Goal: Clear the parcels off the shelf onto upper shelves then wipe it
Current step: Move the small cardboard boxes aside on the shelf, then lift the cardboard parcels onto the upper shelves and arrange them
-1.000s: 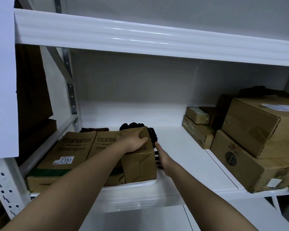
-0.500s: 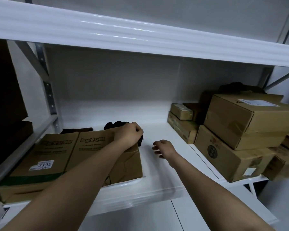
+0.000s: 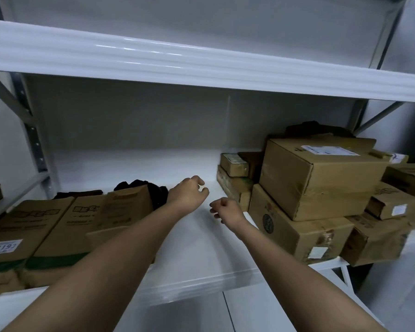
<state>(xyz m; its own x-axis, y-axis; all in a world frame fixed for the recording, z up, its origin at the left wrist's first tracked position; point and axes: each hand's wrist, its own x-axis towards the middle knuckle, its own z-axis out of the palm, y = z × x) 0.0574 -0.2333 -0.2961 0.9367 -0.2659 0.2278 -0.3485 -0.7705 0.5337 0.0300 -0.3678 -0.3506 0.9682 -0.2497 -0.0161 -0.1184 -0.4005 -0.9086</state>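
The left hand (image 3: 188,196) is hovering over the bare middle of the white shelf (image 3: 187,255), fingers loosely curled and holding nothing, thumb and forefinger close together but with nothing between them. The right hand (image 3: 227,209) is hanging just beside it, a little lower and nearer the camera, fingers likewise loosely bent and empty. The two hands are sitting near each other without touching.

To the left, three brown paper parcels (image 3: 65,231) are lying side by side at the shelf's front edge; the outermost is bearing a sticker reading 2193 (image 3: 6,246). A dark bundle (image 3: 153,191) is sitting behind them, just left of the left wrist.

To the right, cardboard boxes are standing in a stack: a large box (image 3: 319,178) with a white label is resting on a longer box (image 3: 295,226), with two small flat boxes (image 3: 234,178) piled beside them towards the back. More boxes (image 3: 388,219) are crowding the far right. Above, the upper shelf (image 3: 201,65) is running across the view.
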